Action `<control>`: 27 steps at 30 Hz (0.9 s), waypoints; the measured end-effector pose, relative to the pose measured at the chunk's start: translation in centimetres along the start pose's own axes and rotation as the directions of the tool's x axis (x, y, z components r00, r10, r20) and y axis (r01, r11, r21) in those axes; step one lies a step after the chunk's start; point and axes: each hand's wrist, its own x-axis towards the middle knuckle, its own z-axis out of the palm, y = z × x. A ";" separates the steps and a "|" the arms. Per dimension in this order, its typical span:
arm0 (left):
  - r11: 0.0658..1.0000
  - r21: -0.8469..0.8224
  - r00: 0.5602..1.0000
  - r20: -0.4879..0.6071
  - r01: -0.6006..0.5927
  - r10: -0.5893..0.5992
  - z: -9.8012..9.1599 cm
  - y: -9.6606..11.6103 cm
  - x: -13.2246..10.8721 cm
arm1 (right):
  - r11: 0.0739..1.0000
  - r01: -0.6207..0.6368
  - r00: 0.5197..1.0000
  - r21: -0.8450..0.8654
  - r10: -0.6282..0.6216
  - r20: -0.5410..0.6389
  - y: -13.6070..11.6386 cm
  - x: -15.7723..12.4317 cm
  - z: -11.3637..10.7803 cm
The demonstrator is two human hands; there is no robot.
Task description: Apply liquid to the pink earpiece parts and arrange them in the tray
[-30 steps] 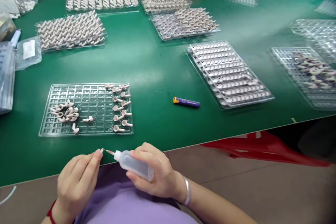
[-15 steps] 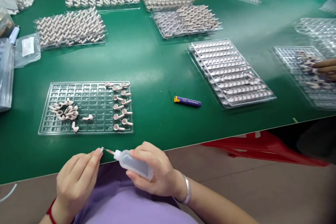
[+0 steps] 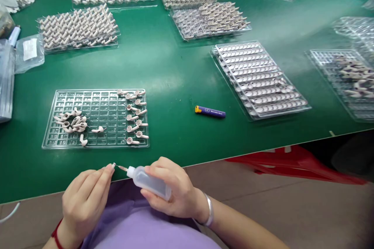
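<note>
My right hand [image 3: 172, 194] is wrapped round a small clear squeeze bottle [image 3: 149, 182] with a thin needle tip pointing left. My left hand [image 3: 84, 202] pinches a tiny pale part [image 3: 113, 165] at its fingertips, right against the needle tip. Both hands hover at the near edge of the green table [image 3: 163, 85]. Just beyond them lies a clear grid tray [image 3: 96, 118] with a loose heap of pale parts at its left and two neat columns at its right.
A purple lighter [image 3: 210, 111] lies right of the grid tray. Several clear trays filled with small parts [image 3: 258, 79] cover the far and right side of the table. Plastic bags sit at the far left. A red stool [image 3: 295, 163] stands below the table edge.
The hands have held still with bottle and part. The view has shifted slightly. Another person's fingers that showed at the right edge half a second ago are gone.
</note>
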 end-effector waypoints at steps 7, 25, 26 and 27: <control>0.996 -0.053 0.997 -0.005 0.076 -0.077 0.0 0.3 0.3 | 0.977 -0.138 0.989 0.163 0.144 -0.030 -0.4 -0.2 -0.6; -0.624 -0.325 -0.025 0.875 0.711 -0.483 1.1 5.0 -1.4 | 0.997 0.068 0.995 -0.025 -0.070 -0.078 -0.9 -1.4 3.7; -0.634 -0.317 -0.041 0.874 0.705 -0.483 1.3 5.0 -1.5 | 0.997 0.071 0.994 -0.037 -0.073 -0.077 -0.9 -1.5 3.7; -0.639 -0.315 -0.049 0.874 0.702 -0.484 1.5 5.0 -1.5 | 0.997 0.069 0.995 -0.044 -0.072 -0.073 -0.8 -1.5 3.7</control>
